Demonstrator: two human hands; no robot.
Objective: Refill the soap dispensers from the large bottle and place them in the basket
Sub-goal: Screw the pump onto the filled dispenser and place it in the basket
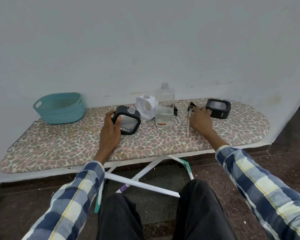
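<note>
A low ironing board (59, 149) with a leopard-print cover serves as the counter, set against a pale wall. At its far left end sits a teal basket (59, 108), well apart from everything else. Near the middle stands the large clear bottle (164, 108), uncapped, with a little liquid in its lower part. Just left of the bottle and touching it stands a white dispenser (145, 108), also open at the neck. In front of that, a black dispenser (128, 121) stands tilted, its neck open; the left hand (110, 130) grips its left edge, fingers curled over the frame and thumb on its front face. A second black dispenser (218, 108) sits at the right. The right hand (201, 118) rests beside it, its fingers closed on a black pump (190, 108) whose long tube lies on the cover. Another pump (176, 110) lies just right of the bottle.
</note>
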